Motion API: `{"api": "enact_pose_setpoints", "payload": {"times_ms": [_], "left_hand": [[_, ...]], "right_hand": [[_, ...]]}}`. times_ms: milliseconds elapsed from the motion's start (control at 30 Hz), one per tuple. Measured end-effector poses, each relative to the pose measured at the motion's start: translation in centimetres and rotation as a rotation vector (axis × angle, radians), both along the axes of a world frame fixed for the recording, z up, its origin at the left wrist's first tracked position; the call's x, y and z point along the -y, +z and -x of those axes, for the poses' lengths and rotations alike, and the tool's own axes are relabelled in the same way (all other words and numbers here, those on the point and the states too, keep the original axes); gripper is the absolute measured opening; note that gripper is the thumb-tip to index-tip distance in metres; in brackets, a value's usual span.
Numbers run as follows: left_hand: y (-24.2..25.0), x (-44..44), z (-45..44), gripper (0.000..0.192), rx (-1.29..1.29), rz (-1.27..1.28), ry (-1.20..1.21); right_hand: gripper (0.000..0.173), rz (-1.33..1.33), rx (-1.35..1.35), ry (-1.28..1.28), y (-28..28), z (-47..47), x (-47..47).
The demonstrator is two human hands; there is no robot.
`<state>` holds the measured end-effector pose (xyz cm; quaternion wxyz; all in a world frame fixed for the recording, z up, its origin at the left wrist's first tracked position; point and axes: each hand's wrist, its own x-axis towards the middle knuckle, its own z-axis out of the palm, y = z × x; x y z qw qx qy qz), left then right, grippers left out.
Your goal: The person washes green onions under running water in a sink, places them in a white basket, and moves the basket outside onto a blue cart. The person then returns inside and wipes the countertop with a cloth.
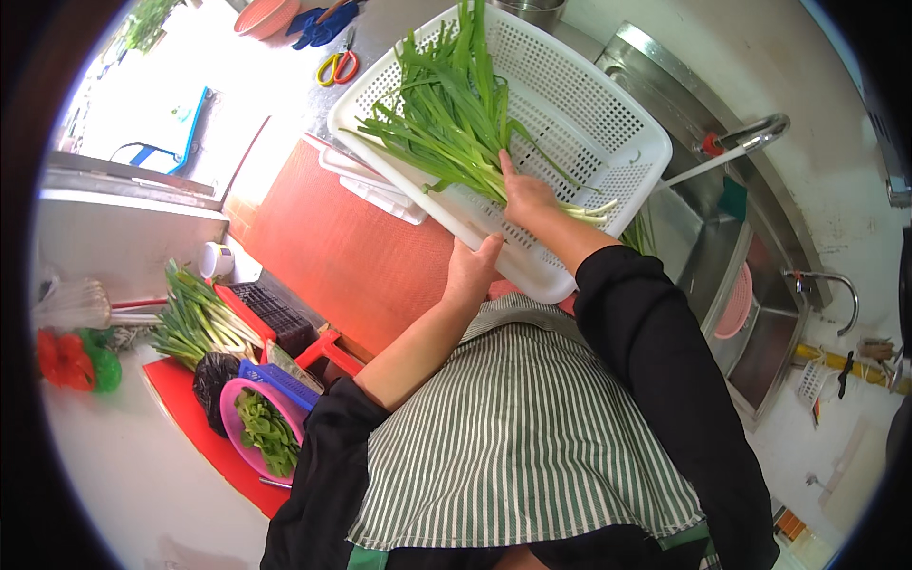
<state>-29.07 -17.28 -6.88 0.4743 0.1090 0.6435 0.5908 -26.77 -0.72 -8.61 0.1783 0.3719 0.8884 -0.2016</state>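
A white perforated plastic basket (570, 92) is tilted in front of me. My left hand (474, 267) grips its near rim, with the thumb over the edge. Inside the basket lies a bunch of long green leafy stalks with pale ends (456, 107), like green onions or garlic greens. My right hand (531, 196) is closed around the lower stalks, with the index finger stretched along them. The pale ends stick out past the hand towards the basket's right side.
A stainless steel sink (702, 221) with a faucet (766, 132) stands at the right; more green leaves (640, 231) show in it. Scissors (338, 65) lie on the metal counter behind. At the lower left are a bunch of green onions (203, 313), a black crate (267, 310) and a pink basin (239, 442) of leafy greens.
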Motion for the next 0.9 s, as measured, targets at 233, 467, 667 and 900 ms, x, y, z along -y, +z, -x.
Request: {"api": "enact_pose_setpoints", "payload": {"times_ms": [233,467,667,900], "left_hand": [[-0.1,-1.7,-0.8,0.055,-0.097,-0.112,0.27],[1.2,-2.8,-1.3,0.043,-0.07,-0.134,0.588],[0.2,-3.7,-2.0,0.036,-0.144,-0.031,0.555],[1.3,-8.4,-4.1,0.037,-0.191,0.135,0.501]], "right_hand": [[0.096,0.188,-0.155,0.107,10.6,-0.7,-6.3],[0.091,0.068,-0.345,-0.064,18.6,-15.2,-15.4],[0.089,0.068,-0.529,-0.307,9.7,-32.6,-19.4],[0.097,0.266,-0.079,-0.619,-11.6,-44.0,-24.4]]}}
